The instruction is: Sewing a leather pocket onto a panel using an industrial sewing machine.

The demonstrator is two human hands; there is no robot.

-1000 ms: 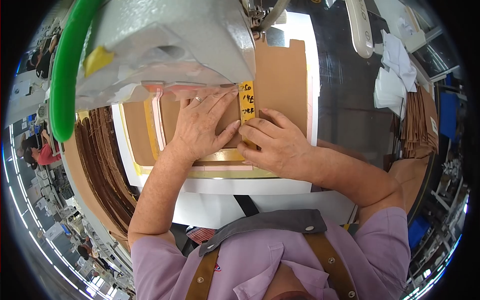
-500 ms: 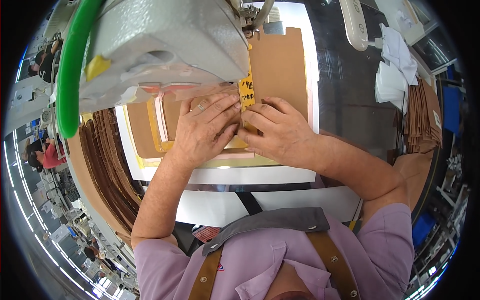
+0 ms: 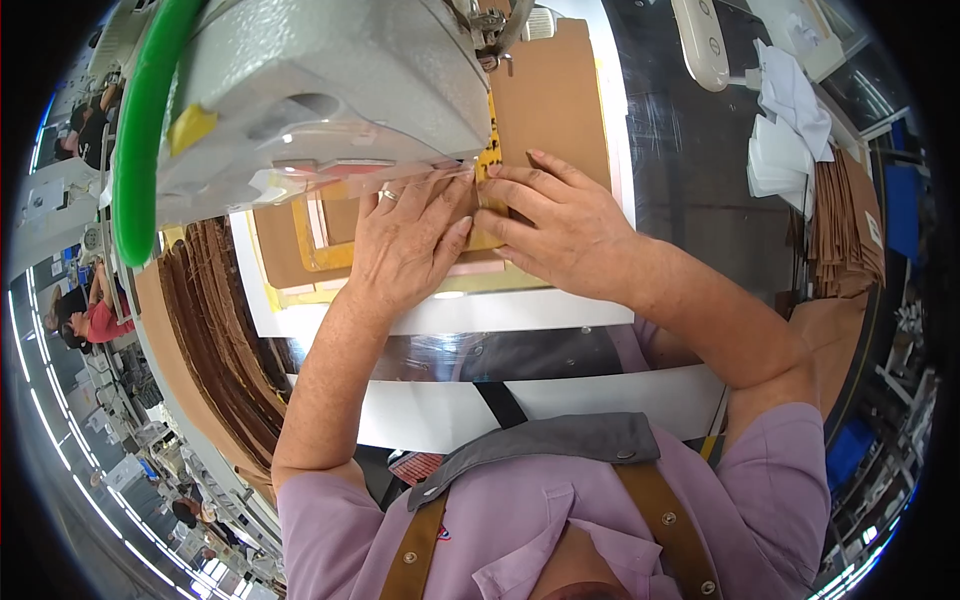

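A large flat template with a white border (image 3: 590,314) lies on the table, carrying a brown panel (image 3: 550,95) and yellow strips (image 3: 325,258). My left hand (image 3: 395,245), with a ring on one finger, rests flat on it with fingers stretched out, their tips by the clear guard of a sewing machine (image 3: 320,85). Beside it my right hand (image 3: 570,230) lies with spread fingers across the panel and a yellow strip with dark marks. The fingertips of both hands nearly meet at that strip. The machine's head hides the template's far left part.
A thick green tube (image 3: 140,180) hangs at the machine's left. Stacked brown pieces (image 3: 215,320) lie along the left edge. On the right are a white control arm (image 3: 702,45), white cloths (image 3: 790,120) and folded brown pieces (image 3: 845,235). Other people sit far left.
The template has slid away from me, toward the machine, with both hands on it. A wider strip of shiny table shows at its near edge. My right fingers have spread more.
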